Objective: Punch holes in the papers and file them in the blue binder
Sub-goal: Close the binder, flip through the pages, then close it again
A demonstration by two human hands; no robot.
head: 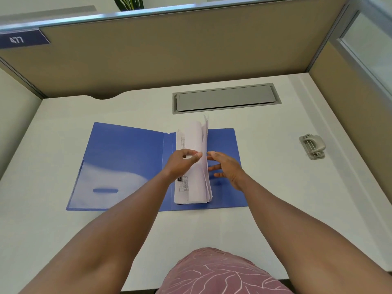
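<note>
Head view: the blue binder (127, 162) lies open flat on the white desk (265, 187), smooth glossy plastic, two rectangular covers spread left and right, spine running away from the person. A clear pocket sits in the lower corner of the left cover. The papers (196, 166) stand on the right cover, just beside the spine, their long axis along it: thin white sheets curled up and over toward the left, fanned at the top, small printed tables showing on the sheet beneath. The left hand (182, 164) curls round the folded-over sheets, thumb and fingers gripping their edge. The right hand (227, 169) is spread, fingers straight, fingertips at the sheets' right side, over the right cover. Well off to the right lies the punch (312, 147), grey metal, rounded. Behind the binder, a grey rectangular flap (226, 98) sits set into the desk.
</note>
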